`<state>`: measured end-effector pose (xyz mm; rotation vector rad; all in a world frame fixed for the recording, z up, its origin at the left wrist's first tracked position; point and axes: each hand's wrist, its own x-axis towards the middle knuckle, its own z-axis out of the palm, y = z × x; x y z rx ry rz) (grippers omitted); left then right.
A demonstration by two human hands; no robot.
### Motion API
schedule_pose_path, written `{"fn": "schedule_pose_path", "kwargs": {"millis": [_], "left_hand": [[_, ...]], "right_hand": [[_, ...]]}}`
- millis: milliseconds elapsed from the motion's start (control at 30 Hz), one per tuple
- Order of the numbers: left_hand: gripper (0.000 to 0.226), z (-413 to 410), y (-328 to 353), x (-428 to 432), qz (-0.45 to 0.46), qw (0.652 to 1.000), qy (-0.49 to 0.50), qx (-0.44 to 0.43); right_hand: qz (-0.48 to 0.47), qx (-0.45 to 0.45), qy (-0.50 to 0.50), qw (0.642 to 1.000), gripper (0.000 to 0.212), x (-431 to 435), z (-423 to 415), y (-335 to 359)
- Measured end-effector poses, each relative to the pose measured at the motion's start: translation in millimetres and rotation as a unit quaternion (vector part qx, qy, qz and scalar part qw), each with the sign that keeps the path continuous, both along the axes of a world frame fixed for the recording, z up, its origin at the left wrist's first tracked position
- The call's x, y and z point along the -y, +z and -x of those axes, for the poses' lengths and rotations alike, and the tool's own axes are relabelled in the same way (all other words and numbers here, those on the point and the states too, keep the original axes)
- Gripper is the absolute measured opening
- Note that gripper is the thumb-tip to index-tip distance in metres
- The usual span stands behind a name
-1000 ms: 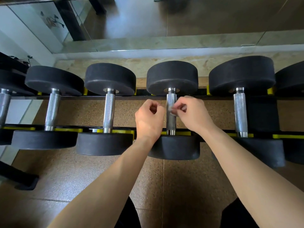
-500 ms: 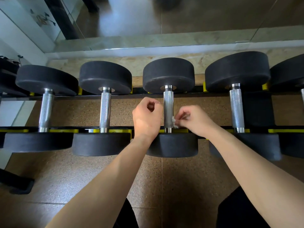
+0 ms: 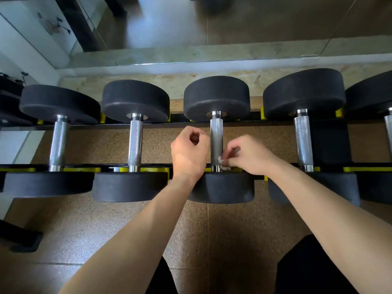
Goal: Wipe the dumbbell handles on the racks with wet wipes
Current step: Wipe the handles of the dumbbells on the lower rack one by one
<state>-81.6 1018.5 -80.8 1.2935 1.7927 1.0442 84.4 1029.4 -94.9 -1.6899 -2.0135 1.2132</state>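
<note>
Right hand [image 3: 250, 155] pinches wipe [image 3: 222, 162] against lower end of handle [image 3: 216, 134]. Left hand [image 3: 189, 151] curled, empty, just beside handle.

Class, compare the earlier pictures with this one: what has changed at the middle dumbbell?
The right hand, pinching the wipe, slid it down the handle toward the near weight. The left hand stayed curled beside the handle; the dumbbells did not move.

No legible text, number or brand on dumbbell heads [image 3: 216, 96] (wall graphic [image 3: 54, 25], top left, unreadable).
</note>
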Motion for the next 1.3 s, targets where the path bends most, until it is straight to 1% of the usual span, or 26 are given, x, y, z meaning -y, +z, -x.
{"fn": "schedule_pose_path", "kwargs": {"millis": [33,100,167,233,333,400,433,500,567,700,733,800,867,900,967,1067,1200,1233,1300], "left_hand": [[0.016,0.1,0.2,0.1,-0.001,1.000,-0.003,0.000],[0.016,0.5,0.2,0.5,-0.002,1.000,-0.007,0.000],[0.018,1.1,-0.8,0.4,-0.006,1.000,-0.006,-0.002],[0.017,0.4,-1.8,-0.1,-0.007,1.000,-0.003,-0.001],[0.018,-0.1,-1.9,-0.4,-0.002,1.000,0.002,0.001],[0.019,0.1,-1.6,-0.1,-0.003,1.000,0.002,0.003],[0.018,0.2,-1.1,0.1,-0.005,1.000,-0.004,0.003],[0.013,1.1,-3.5,-1.1,-0.005,0.999,-0.033,0.006],[0.008,4.1,-5.2,-1.9,0.005,0.996,-0.083,0.040],[0.015,14.1,0.0,4.0,0.004,0.973,-0.168,0.161],[0.017,16.9,1.3,6.1,0.001,0.968,-0.177,0.179],[0.016,22.5,2.2,7.5,-0.005,0.966,-0.177,0.189],[0.008,27.6,0.6,1.3,-0.008,0.974,-0.147,0.172],[0.008,28.8,0.0,-4.0,-0.005,0.980,-0.128,0.153],[0.011,27.1,-1.2,-14.4,0.010,0.990,-0.102,0.099],[0.011,18.5,-3.7,-26.4,0.033,0.992,-0.118,-0.002],[0.006,16.8,-9.1,-30.2,0.040,0.986,-0.153,-0.057],[0.006,19.2,-10.9,-28.5,0.044,0.982,-0.167,-0.076],[0.014,25.4,-16.0,-24.2,0.057,0.973,-0.194,-0.108]], "right_hand": [[-0.025,-0.012,-0.018,0.999,0.010,-5.9,0.6,0.5],[-0.079,-0.043,-0.087,0.992,0.012,-17.0,3.6,2.8],[-0.102,-0.052,-0.118,0.986,0.014,-18.4,7.1,2.9],[-0.081,-0.024,-0.077,0.993,0.012,-7.5,7.6,1.3],[-0.017,0.037,0.012,0.999,0.013,5.8,6.9,4.5],[-0.031,0.039,0.007,0.999,0.011,3.2,7.8,8.2],[-0.059,0.024,-0.027,0.998,0.010,0.7,9.7,10.2],[-0.101,-0.052,-0.128,0.985,0.010,-1.9,14.8,13.9],[-0.111,-0.118,-0.183,0.970,0.008,2.2,21.2,15.7],[-0.115,-0.149,-0.242,0.952,0.010,13.9,31.4,20.8],[-0.112,-0.155,-0.243,0.951,0.011,15.4,32.6,22.8],[-0.095,-0.164,-0.225,0.956,0.011,17.2,34.2,26.7],[-0.090,-0.160,-0.221,0.958,0.012,20.1,34.0,27.1],[-0.092,-0.149,-0.235,0.956,0.013,22.3,33.2,24.7],[-0.092,-0.111,-0.282,0.949,0.016,29.4,31.8,16.5],[-0.087,-0.076,-0.338,0.934,0.019,42.3,33.0,1.6],[-0.084,-0.126,-0.401,0.903,0.023,46.3,37.0,-3.4],[-0.084,-0.132,-0.405,0.901,0.024,45.9,37.2,-3.5],[-0.084,-0.141,-0.404,0.900,0.025,45.1,36.9,-4.1]]}}
